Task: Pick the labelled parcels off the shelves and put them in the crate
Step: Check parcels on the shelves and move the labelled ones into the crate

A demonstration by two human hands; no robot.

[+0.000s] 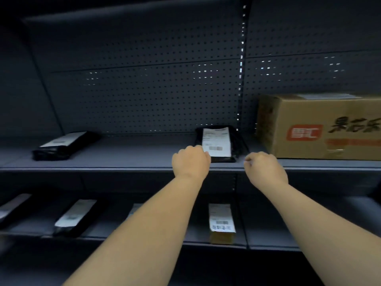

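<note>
Both hands raised at upper shelf [123, 164] front edge. Left hand [190, 163] touching black parcel [218, 144], grip curled; right hand [265, 167] beside it, grip curled, nothing held.

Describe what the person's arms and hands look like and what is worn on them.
Both forearms are bare as far as the picture shows: no sleeves come into view. The left hand and the right hand wear no gloves, and no watch, bracelet or ring can be seen on the wrists or the backs of the hands. The fingertips point away from the camera, so the nails cannot be made out.
</note>
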